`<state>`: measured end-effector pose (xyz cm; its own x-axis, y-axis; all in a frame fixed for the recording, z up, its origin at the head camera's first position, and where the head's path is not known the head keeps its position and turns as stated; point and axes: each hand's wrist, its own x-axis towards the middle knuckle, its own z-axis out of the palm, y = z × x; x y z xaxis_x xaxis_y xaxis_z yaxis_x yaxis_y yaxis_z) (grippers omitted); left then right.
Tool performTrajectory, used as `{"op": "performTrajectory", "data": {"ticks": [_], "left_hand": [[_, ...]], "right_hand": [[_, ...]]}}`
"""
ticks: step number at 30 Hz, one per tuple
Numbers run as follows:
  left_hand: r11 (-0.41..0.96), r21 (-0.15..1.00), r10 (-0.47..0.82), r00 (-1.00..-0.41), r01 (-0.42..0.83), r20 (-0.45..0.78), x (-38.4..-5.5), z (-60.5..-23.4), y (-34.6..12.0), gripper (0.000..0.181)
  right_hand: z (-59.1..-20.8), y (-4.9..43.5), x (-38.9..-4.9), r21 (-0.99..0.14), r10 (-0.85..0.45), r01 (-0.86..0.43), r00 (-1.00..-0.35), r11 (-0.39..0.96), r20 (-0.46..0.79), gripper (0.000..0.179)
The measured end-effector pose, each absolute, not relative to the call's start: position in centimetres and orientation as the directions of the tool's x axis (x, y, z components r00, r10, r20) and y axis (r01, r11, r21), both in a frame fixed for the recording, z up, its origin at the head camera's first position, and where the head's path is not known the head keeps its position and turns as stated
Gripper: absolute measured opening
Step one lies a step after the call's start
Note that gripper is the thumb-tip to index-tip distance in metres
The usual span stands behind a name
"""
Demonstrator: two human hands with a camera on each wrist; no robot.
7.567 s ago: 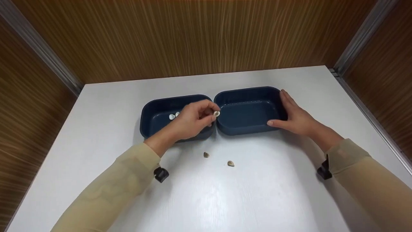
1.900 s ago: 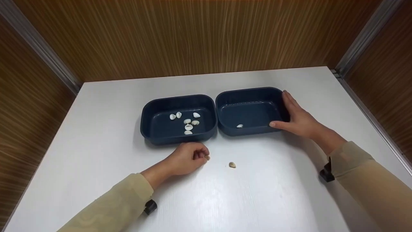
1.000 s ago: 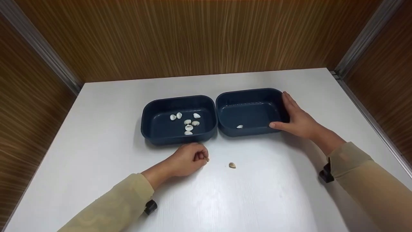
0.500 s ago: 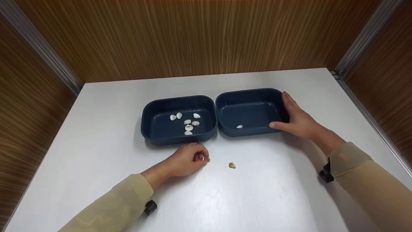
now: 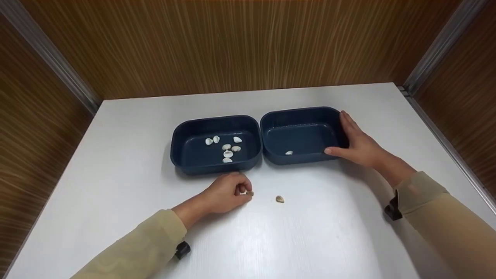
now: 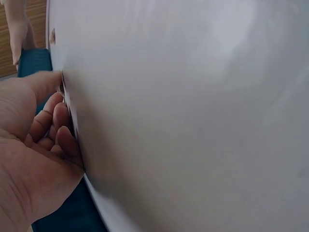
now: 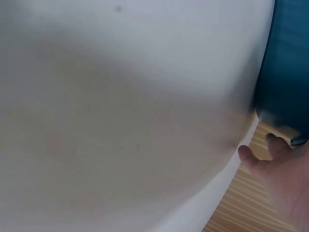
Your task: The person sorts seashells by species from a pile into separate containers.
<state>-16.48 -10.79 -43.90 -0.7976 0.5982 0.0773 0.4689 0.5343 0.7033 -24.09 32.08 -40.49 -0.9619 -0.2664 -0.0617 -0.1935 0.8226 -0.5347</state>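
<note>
In the head view, my left hand (image 5: 224,195) is low at the table, thumb and forefinger pinching a small brownish seashell (image 5: 250,193) that they partly cover. In the left wrist view its remaining fingers (image 6: 67,140) curl in toward the palm. Another brown seashell (image 5: 279,199) lies on the table to the right. My right hand (image 5: 360,147) rests against the right end of a dark blue container (image 5: 304,135), fingers along the side and thumb at the front rim. One white shell (image 5: 289,153) lies inside it. The left blue container (image 5: 195,153) holds several white shells (image 5: 228,154).
Both containers stand side by side toward the back of the white table (image 5: 302,244). A wood-grain panel (image 5: 248,46) rises behind the table, with more panels and metal strips at the left and right.
Since the earliest frame, my left hand has come down from between the containers to the table; a white shell now lies in the right container. Lately the hand has barely moved; my right hand stays put.
</note>
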Motion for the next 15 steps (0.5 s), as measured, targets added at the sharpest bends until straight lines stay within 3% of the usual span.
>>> {"op": "performTrajectory", "data": {"ticks": [15], "left_hand": [[0.554,0.697,0.598,-0.8,0.456,0.048,-16.57,-43.78,-10.73,0.007]], "right_hand": [[-40.44,32.04,-24.01,-0.538,-0.267,-0.198,-0.962,0.819,-0.051,0.123]]}}
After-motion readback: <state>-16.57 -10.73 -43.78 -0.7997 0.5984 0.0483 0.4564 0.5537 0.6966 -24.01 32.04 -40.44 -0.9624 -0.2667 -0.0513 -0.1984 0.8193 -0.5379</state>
